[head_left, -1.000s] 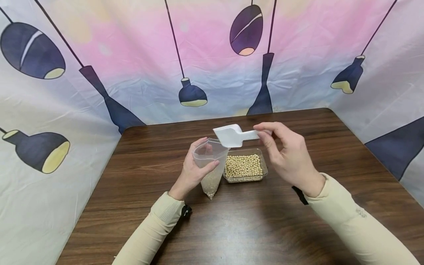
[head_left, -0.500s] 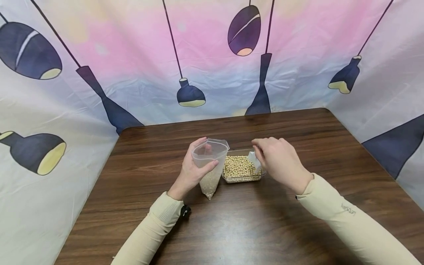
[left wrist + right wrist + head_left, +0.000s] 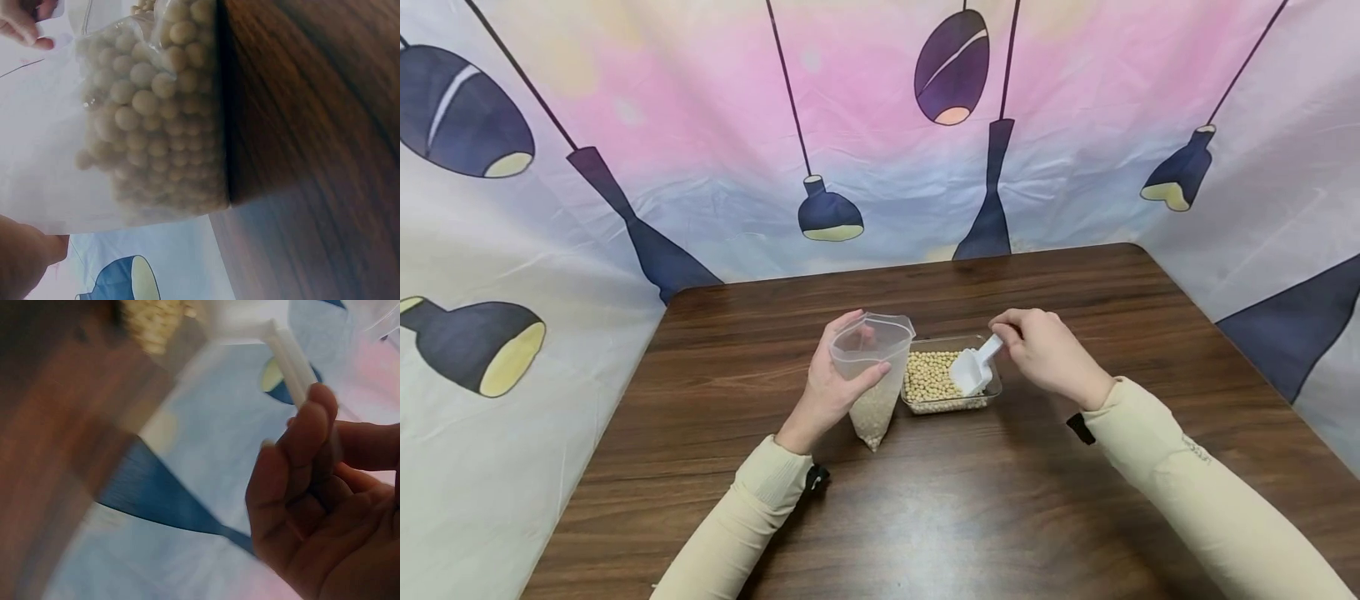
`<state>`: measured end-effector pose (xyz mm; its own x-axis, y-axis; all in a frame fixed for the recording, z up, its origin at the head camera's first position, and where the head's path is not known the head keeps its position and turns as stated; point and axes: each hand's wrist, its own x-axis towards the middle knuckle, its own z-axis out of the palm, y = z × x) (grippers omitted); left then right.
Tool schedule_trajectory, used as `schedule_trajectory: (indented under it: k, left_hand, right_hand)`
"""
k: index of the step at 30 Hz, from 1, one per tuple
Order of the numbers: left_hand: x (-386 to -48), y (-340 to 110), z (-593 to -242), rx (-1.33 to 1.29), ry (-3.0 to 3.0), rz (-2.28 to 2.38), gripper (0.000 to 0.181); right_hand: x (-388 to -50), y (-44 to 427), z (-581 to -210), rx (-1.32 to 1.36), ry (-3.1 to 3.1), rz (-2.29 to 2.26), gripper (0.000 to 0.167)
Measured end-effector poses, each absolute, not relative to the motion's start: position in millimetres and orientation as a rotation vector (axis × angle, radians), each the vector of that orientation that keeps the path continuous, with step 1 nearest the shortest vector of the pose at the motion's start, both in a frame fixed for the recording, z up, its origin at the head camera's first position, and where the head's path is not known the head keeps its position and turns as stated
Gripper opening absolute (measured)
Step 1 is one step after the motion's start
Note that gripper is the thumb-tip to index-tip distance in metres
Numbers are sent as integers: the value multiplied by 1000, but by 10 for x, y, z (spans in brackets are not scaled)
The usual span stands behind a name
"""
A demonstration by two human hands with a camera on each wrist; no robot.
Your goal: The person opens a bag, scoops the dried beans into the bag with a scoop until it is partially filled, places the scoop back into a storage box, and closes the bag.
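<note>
My left hand (image 3: 835,379) grips a clear plastic bag (image 3: 891,354) near its top, the thumb across the front and the mouth held wide. Soybeans (image 3: 156,119) fill the lower part of the bag, which stands on the table. By its handle, my right hand (image 3: 1052,354) pinches a small white scoop (image 3: 970,372). The scoop's bowl is tilted over the right side of a clear rectangular container (image 3: 951,408) of soybeans (image 3: 929,375). Whether beans lie in the bowl cannot be made out. In the right wrist view the fingertips (image 3: 322,400) close on the scoop handle (image 3: 294,362).
The dark wooden table (image 3: 760,333) extends around the bag and container. Behind it hangs a cloth backdrop (image 3: 722,208) printed with lamps. The bag stands just left of the container, close beside it.
From above the bag's mouth, the right hand brought the scoop down into the container's beans, then raised it slightly at the right side. The left hand and bag stay almost still.
</note>
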<state>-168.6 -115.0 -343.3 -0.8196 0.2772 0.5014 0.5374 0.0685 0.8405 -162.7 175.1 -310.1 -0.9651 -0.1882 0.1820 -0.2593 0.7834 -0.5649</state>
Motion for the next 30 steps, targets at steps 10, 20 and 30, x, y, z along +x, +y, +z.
schedule_trajectory:
  k: [10, 20, 30]
  left_hand:
    - [-1671, -1142, -3380, -809, -2190, -1819, 68]
    - [-1651, -1123, -3380, -797, -2189, -1825, 69]
    - [-1666, -1117, -3417, -813, -2163, -1811, 70]
  right_hand:
    - [-1654, 1900, -3494, 122, -2766, 1612, 27]
    - [-1634, 1856, -3751, 72, -2613, 1838, 25]
    - [-1665, 1953, -3831, -63, -2535, 2010, 31]
